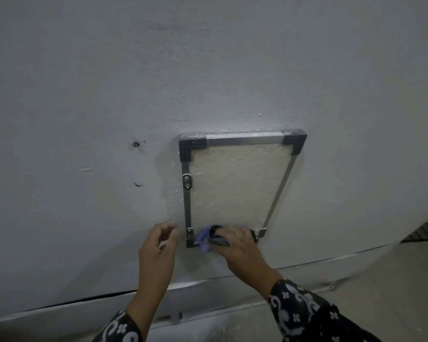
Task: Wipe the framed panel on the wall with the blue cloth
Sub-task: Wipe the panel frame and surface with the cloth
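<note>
- The framed panel [235, 186] is mounted flat on a pale wall [109, 95], right of centre in the view. Its inner face is a cream, rough-textured sheet.
- The metal frame [187, 203] is grey, with dark plastic corner pieces [192, 146] at the two upper corners. A small keyhole bracket [187, 183] sits on the left rail, and a second fastener [189, 232] sits near the lower left corner.
- The blue cloth [204, 239] is bunched at the panel's lower edge, pressed against the bottom rail close to the lower left corner. Only a small blue fold and a darker portion show; the remainder is covered by the hand.
- The right hand [237, 248] lies on top of the cloth with fingers curled over it, holding it against the frame. The wrist carries a dark sleeve [304, 309] with a white floral pattern.
- The left hand [158, 243] is just left of the frame's lower left corner, close to the wall. Its fingers are loosely curled and partly spread, and it holds nothing. Contact with the wall cannot be confirmed.
- A screw head [135, 144] and a dark scuff [138, 184] mark the wall well left of the panel.
- A white moulding strip [208, 292] runs along the wall's base below both hands.
</note>
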